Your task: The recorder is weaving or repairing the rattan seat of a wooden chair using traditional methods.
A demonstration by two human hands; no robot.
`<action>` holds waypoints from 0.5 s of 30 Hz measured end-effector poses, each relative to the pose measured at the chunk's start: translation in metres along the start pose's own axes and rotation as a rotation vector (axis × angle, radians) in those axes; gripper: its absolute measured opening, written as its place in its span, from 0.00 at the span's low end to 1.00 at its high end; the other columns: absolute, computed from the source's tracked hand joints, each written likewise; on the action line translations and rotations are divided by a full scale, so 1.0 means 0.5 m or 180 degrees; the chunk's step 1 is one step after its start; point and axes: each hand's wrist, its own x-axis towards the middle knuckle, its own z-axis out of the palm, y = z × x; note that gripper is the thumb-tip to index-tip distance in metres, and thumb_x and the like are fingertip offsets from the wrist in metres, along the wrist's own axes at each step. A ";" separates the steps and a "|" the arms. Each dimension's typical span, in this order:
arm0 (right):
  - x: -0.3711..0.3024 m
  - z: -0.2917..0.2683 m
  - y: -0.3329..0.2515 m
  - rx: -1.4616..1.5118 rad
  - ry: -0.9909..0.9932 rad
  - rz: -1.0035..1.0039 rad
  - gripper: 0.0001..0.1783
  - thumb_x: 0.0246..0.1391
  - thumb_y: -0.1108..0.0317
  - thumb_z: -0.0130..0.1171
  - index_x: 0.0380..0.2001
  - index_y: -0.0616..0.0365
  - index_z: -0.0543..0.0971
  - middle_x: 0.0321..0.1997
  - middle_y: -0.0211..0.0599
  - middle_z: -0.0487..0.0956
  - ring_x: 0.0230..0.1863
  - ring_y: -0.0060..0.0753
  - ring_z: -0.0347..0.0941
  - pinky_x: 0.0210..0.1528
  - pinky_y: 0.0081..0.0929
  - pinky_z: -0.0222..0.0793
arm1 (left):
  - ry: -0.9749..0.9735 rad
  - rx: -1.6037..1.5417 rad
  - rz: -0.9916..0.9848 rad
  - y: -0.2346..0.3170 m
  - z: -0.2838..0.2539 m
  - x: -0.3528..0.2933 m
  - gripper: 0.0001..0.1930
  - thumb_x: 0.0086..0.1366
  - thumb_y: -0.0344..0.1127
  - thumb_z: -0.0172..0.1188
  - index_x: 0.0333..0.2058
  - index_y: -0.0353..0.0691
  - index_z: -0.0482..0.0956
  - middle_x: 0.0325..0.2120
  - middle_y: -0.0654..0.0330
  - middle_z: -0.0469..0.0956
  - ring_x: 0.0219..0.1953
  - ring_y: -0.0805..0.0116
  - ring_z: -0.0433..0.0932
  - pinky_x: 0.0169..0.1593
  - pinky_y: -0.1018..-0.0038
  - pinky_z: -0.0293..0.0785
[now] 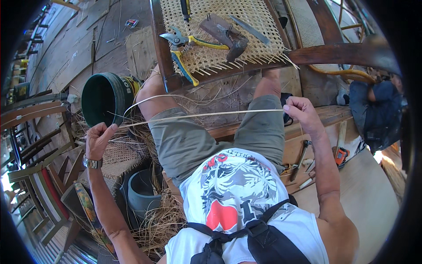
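Note:
A long pale cane strand [202,115] is stretched across my lap between both hands. My left hand [99,140], with a metal watch on its wrist, pinches one end beside the dark green bucket [115,99]. At the other end, my right hand [303,115] pinches the strand above my right thigh. A loose part of the strand curves up from near my left hand toward the seat. In front of my knees is a wooden frame [165,66] with a woven cane seat [211,11], loose cane ends sticking out along its near edge.
On the woven seat lie yellow-handled pruning shears [184,53], a dark wooden block tool [226,35] and a pointed metal blade [249,29]. Cane scraps [165,220] and a grey bucket [143,193] are at lower left. Another person [378,110] sits at far right, near hand tools.

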 end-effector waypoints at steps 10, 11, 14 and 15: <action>0.015 0.022 0.007 -0.0142 0.0011 0.0066 0.15 0.55 0.67 0.62 0.18 0.53 0.68 0.20 0.16 0.63 0.25 0.10 0.55 0.27 0.17 0.49 | -0.0093 -0.0553 -0.0049 -0.047 0.000 -0.022 0.24 0.62 0.43 0.69 0.15 0.43 0.65 0.14 0.75 0.60 0.18 0.84 0.53 0.23 0.78 0.47; 0.016 0.023 0.007 -0.0160 0.0028 0.0069 0.16 0.55 0.67 0.62 0.18 0.52 0.68 0.20 0.16 0.63 0.24 0.10 0.55 0.27 0.17 0.49 | -0.0080 -0.0620 -0.0085 -0.054 -0.003 -0.026 0.23 0.62 0.43 0.69 0.15 0.43 0.66 0.14 0.75 0.60 0.18 0.84 0.54 0.23 0.78 0.47; 0.022 0.029 0.005 -0.0240 0.0023 -0.0035 0.16 0.55 0.67 0.62 0.18 0.52 0.68 0.19 0.16 0.62 0.24 0.10 0.54 0.27 0.17 0.49 | -0.0038 -0.0433 -0.0084 -0.050 -0.001 -0.028 0.22 0.61 0.42 0.69 0.16 0.43 0.67 0.14 0.76 0.60 0.18 0.84 0.54 0.23 0.79 0.47; 0.021 0.026 0.007 -0.0320 0.0063 -0.0116 0.16 0.56 0.67 0.62 0.18 0.52 0.68 0.19 0.15 0.62 0.24 0.10 0.54 0.26 0.17 0.48 | 0.0016 -0.0390 -0.0131 -0.038 0.000 -0.029 0.22 0.61 0.42 0.69 0.16 0.43 0.67 0.14 0.76 0.60 0.18 0.84 0.54 0.23 0.79 0.47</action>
